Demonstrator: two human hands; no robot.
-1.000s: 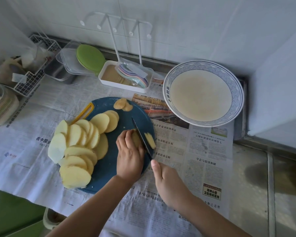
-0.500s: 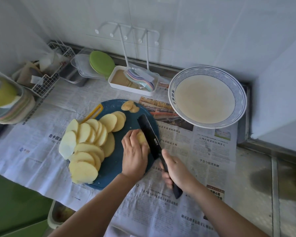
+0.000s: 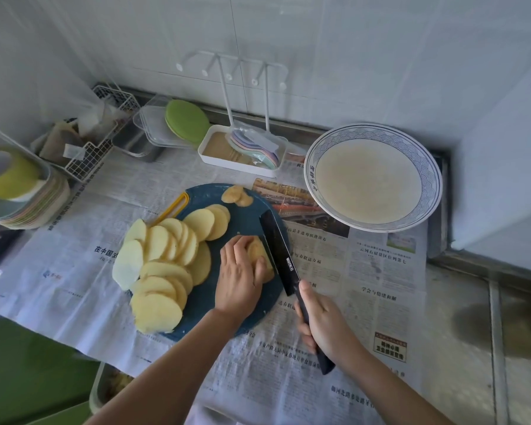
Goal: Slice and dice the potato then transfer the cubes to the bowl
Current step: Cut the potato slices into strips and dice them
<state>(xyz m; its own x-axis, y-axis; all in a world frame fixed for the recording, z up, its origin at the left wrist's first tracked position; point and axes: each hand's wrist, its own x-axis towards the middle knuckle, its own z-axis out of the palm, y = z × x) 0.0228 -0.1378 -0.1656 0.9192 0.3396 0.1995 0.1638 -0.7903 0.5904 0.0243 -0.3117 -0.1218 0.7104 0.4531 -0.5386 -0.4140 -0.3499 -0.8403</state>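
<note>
A round blue cutting board (image 3: pixel 246 216) lies on newspaper. A heap of pale potato slices (image 3: pixel 166 265) covers its left half, and two small end pieces (image 3: pixel 235 194) lie at its far edge. My left hand (image 3: pixel 238 280) holds the remaining potato piece (image 3: pixel 256 251) down on the board's right side, fingers curled over it. My right hand (image 3: pixel 325 323) grips the handle of a black knife (image 3: pixel 278 254), whose tilted blade rests against the right face of that piece. A wide blue-rimmed bowl (image 3: pixel 423 161) of pale water stands at the back right.
A yellow peeler (image 3: pixel 174 208) pokes out from under the slices. A white tray with a hook rack (image 3: pixel 242 151), green lids (image 3: pixel 186 122), a wire basket (image 3: pixel 89 142) and stacked plates (image 3: pixel 28 200) line the back and left. Newspaper (image 3: pixel 365 280) covers the counter.
One second ago the knife stood on edge, cutting off a thin slice. The blade then tilted flat-side up against the potato piece, which my left hand still holds. The camera shifted slightly.
</note>
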